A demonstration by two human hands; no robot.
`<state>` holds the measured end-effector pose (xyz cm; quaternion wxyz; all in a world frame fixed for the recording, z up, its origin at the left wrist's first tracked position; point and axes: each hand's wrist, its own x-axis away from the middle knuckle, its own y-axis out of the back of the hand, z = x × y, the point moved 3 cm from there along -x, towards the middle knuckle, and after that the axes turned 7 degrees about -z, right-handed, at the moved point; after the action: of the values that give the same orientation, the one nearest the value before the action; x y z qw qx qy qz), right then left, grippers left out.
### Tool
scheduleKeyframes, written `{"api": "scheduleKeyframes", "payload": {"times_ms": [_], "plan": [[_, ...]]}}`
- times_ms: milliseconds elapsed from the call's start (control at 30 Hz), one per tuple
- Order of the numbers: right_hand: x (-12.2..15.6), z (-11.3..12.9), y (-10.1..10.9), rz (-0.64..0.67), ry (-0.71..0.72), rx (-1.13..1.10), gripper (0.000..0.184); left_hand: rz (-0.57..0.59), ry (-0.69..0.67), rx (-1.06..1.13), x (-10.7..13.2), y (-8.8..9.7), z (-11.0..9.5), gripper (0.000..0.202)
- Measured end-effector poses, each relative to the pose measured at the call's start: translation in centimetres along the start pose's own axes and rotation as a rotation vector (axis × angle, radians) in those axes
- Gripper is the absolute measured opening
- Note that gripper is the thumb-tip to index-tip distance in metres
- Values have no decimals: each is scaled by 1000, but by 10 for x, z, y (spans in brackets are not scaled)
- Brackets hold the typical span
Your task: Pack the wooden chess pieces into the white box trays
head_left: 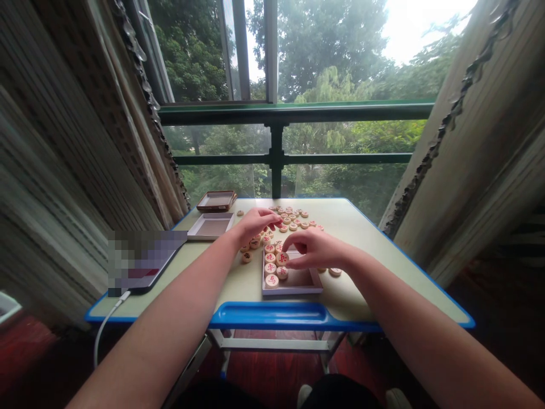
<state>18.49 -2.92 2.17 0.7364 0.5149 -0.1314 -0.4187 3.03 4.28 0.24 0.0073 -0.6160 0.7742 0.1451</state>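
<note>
Hands work close together at the near middle of the tabletop (374,250). The right hand (317,250) curls down over the tray (298,287), its thumb and forefinger pinching a piece (282,258) that sits in the second column beside a filled row of round pieces. The left hand (254,222) lies just beyond it, fingers together and bent over the loose pieces (293,218); whether it grips one I cannot tell. One stray disc (335,272) rests beside the right wrist. Two more trays (212,226) and a phone (145,267) lie off to the left.

Risks, as I judge them: the right wrist could nudge that stray disc towards the edge, and a round piece dropped on its rim could roll off. A left forearm swung wide could scatter the pile.
</note>
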Motion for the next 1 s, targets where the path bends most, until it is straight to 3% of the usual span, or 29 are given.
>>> {"api": "scheduleKeyframes", "payload": {"times_ms": [133,333,1000], "plan": [[2,4,-6,89,-8,32,28,-2,1,16,2,-3,-2,19],[4,10,-7,120,-49,116,29,-18,-9,15,3,-4,-6,16],[3,16,-9,80,56,65,12,-9,-10,-13,3,-3,-6,18]]}}
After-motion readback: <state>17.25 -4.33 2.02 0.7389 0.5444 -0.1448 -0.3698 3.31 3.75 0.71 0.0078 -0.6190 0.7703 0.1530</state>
